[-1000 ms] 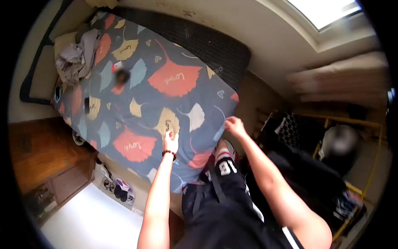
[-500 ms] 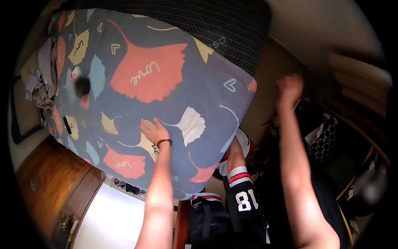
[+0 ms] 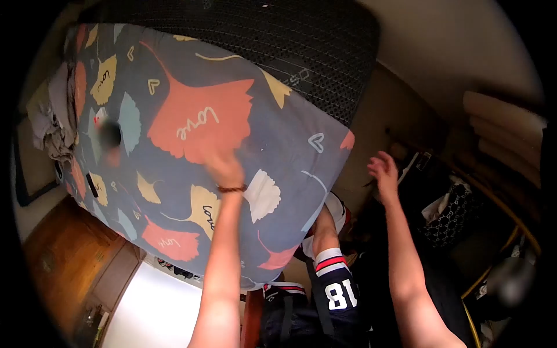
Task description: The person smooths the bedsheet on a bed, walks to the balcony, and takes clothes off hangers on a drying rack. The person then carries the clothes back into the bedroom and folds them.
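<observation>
A grey-blue quilt [image 3: 290, 145] with ginkgo leaves and "love" lettering lies spread over the bed. On or just above its large coral leaf is my left hand [image 3: 223, 168], blurred by motion, a dark beaded bracelet [image 3: 232, 189] at the wrist. The blur hides how its fingers lie. My right hand [image 3: 384, 173] hovers to the right of the quilt's edge, fingers loosely apart, with nothing in it. Beyond the quilt's far side the black mattress [image 3: 290, 40] lies bare.
Crumpled grey cloth [image 3: 58, 110] lies at the bed's left end. A small black item [image 3: 91, 185] rests on the quilt. Wooden furniture [image 3: 64, 255] stands lower left. At the right are a patterned bag [image 3: 449, 214], a yellow frame [image 3: 481, 281] and folded bedding [image 3: 505, 127].
My left hand has moved up across the quilt from the yellow leaf to the coral one. My right hand, earlier at the quilt's edge, rose away to the right and has since come lower.
</observation>
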`<state>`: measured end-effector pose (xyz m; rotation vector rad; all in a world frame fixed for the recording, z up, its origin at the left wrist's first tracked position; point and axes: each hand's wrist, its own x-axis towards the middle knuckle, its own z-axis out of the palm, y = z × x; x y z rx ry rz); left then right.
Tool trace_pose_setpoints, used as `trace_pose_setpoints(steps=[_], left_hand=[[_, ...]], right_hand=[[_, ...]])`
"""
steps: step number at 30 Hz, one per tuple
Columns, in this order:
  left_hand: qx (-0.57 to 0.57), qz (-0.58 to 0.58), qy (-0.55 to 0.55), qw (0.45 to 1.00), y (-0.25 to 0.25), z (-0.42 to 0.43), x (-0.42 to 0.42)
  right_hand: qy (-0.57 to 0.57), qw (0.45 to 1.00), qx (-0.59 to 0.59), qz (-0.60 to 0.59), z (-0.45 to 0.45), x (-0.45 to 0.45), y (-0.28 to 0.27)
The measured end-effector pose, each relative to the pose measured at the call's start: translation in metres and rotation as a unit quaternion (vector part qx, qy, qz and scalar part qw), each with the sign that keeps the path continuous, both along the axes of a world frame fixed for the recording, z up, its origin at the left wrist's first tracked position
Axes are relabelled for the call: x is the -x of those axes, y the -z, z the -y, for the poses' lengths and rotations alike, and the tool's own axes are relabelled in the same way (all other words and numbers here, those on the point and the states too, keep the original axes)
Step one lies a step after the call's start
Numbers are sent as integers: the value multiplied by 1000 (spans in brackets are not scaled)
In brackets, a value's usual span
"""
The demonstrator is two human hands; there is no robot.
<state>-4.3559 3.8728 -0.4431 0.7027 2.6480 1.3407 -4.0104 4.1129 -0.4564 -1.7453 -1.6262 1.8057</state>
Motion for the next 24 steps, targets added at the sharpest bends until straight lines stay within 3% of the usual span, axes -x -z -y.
trace_pose_setpoints(steps=[1, 3, 4, 5, 7, 9, 10, 12, 13, 15, 17, 18, 19, 20, 21, 22, 24], left_hand=[[-41, -34, -41, 998, -8, -9, 16], [131, -60, -75, 987, 43, -9, 14], [348, 156, 17, 924, 10, -60, -17], [228, -135, -10, 964, 35, -85, -64], [49, -51, 116, 991, 34, -121, -117], [-57, 71, 369, 925, -2, -124, -125], [-56, 69, 368, 925, -12, -119, -123], [-142, 115, 456, 871, -27, -100, -107], [-103, 34, 402, 909, -21, -85, -88], [-34, 51, 207, 977, 1, -65, -46], [101, 11, -15, 995, -16, -80, -17], [92, 1, -13, 996, -11, -94, -17], [193, -75, 28, 978, -1, -114, -33], [194, -84, 112, 971, -9, -126, -51], [190, -88, 195, 958, -18, -138, -70], [75, -43, 299, 950, -24, -138, -88], [-137, 81, 484, 861, -19, -133, -118]], right_hand=[[37, 999, 37, -5, 15, 11, 1], [43, 995, 86, -14, 48, 23, 7], [32, 993, 113, 9, 62, 36, 1], [17, 990, 138, 7, 73, 44, -3], [8, 987, 159, 3, 77, 38, 9], [37, 985, 163, -32, 79, 28, 19], [35, 985, 163, -34, 68, 26, 18], [42, 989, 137, 24, 47, 27, 14], [61, 990, 123, 29, 38, 31, 12], [72, 992, 103, 21, 21, 46, 6], [82, 993, 83, 7, 14, 63, -2], [80, 993, 78, 24, 10, 73, -5], [78, 994, 71, 43, 4, 82, -7], [79, 994, 66, 39, 3, 84, -6], [-8, 984, -106, 144, 3, 85, -4], [-94, 927, -272, 240, -1, 89, -1], [-86, 952, -230, 182, -19, 96, -10]])
